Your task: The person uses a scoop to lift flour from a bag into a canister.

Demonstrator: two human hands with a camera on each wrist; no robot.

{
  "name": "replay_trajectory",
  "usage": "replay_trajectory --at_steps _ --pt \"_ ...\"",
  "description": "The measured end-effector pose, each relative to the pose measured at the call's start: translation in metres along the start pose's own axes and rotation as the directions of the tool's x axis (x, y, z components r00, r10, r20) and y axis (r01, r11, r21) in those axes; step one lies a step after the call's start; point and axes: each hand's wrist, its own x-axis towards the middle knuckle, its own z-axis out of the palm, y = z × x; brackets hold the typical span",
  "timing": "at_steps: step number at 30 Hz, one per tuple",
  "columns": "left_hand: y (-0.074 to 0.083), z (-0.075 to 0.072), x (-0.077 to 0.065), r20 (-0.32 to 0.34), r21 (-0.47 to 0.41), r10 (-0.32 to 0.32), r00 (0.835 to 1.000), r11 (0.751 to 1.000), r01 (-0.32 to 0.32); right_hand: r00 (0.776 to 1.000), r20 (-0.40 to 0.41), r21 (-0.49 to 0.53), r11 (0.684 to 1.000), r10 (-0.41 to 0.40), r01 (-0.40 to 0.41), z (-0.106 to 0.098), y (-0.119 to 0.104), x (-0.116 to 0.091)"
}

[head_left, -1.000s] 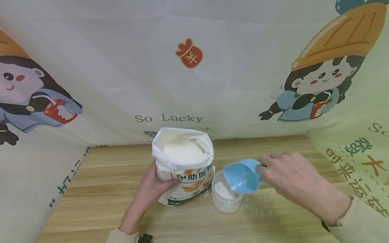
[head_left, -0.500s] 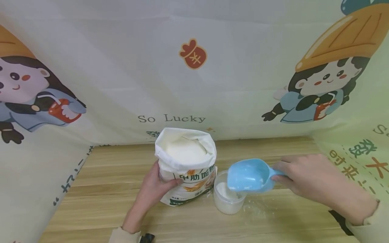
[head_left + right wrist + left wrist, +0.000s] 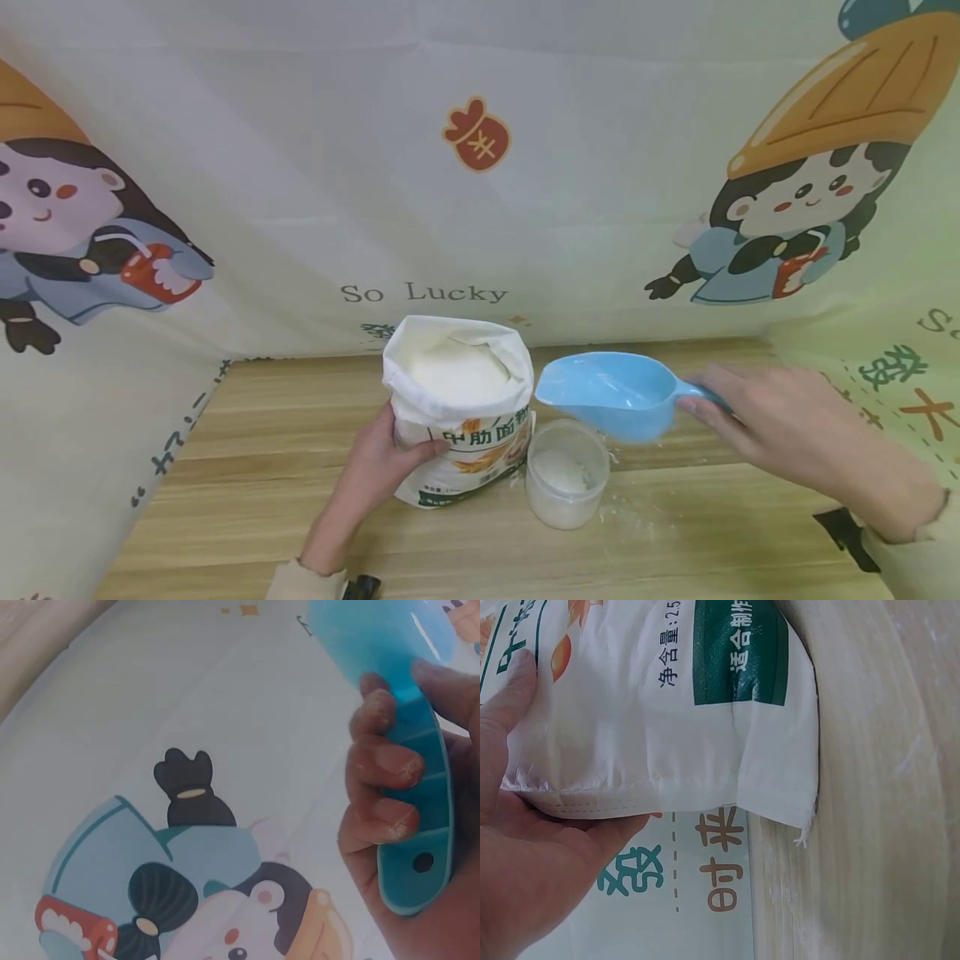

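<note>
An open white flour bag (image 3: 465,450) stands on the table, filled with flour (image 3: 459,372) to near its folded rim. My left hand (image 3: 382,462) grips the bag's left side, the thumb across its printed front; the left wrist view shows the bag's stitched edge between thumb and fingers. In my right hand (image 3: 780,417) is a light blue scoop (image 3: 615,392), its bowl held level above and behind a clear plastic tub (image 3: 566,492). Fingers curl round the scoop's handle (image 3: 420,795) in the right wrist view, with white powder on the fingertips. Some flour lies inside the tub.
Spilled flour (image 3: 637,517) dusts the wood-grain table (image 3: 262,467) right of the tub. A printed cloth backdrop (image 3: 360,167) rises behind the table and along both sides. A black strap (image 3: 847,537) shows at the right wrist.
The scoop has turned from tipped over the tub to level with its bowl facing up, and has risen away from the tub's mouth. My left hand keeps its hold on the bag.
</note>
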Motion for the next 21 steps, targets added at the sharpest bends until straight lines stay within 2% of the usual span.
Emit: replay_trajectory --at_steps 3,8,14,21 --pt "0.000 0.000 0.000 0.000 -0.002 0.011 1.000 1.000 -0.011 0.997 -0.075 0.002 0.999 -0.034 0.034 0.003 -0.003 0.005" --pt "-0.002 -0.001 -0.001 -0.005 -0.015 0.007 1.000 1.000 -0.007 0.989 -0.137 -0.006 0.998 -0.063 0.063 0.007 -0.011 0.016" --pt "-0.002 -0.003 -0.003 -0.008 -0.036 0.017 1.000 0.999 -0.017 0.982 -0.178 -0.053 0.997 -0.056 0.047 0.006 -0.020 0.032" --pt "-0.004 -0.003 -0.002 -0.016 -0.020 0.044 0.999 0.999 -0.045 0.968 -0.244 -0.136 0.990 -0.057 0.024 0.003 -0.034 0.055"
